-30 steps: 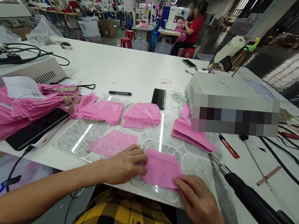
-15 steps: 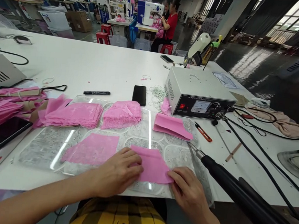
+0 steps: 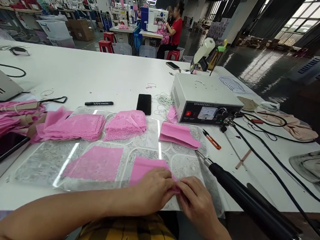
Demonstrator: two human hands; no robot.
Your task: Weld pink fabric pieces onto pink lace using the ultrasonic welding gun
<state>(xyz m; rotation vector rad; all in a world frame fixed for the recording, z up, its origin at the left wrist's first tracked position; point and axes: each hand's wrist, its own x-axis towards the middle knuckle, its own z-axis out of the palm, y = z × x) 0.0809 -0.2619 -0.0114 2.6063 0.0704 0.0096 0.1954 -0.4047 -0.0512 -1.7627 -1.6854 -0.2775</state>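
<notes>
- Head view: pink cloth [image 3: 141,170] front and centre on the clear mat [image 3: 185,166], left part flat, right corner bunched up between both hands.
- Right hand [image 3: 199,204]: fingers nearly closed, pinching that corner by the look of it.
- Left hand [image 3: 154,190]: curled over the cloth, fingertips right beside the other hand's. Can't tell if gripping or just pressing, contact hidden behind the knuckles.
- Would go easy on the pinch. Thin-looking stuff, probably quick to crease or stretch.
- Best to work the corner with fingertips only, without dragging the flat side across the mat.
- Left of that, apart from it: paler lace piece [image 3: 98,163], lying flat. Elbow room worth watching, left forearm pretty close.
- Behind: lace stack [image 3: 126,126] and folded pink cloth [image 3: 178,134].
- Off to the right: black pen-shaped tool [image 3: 253,201], metal tip by the folded one. Worth steering the right wrist clear.
</notes>
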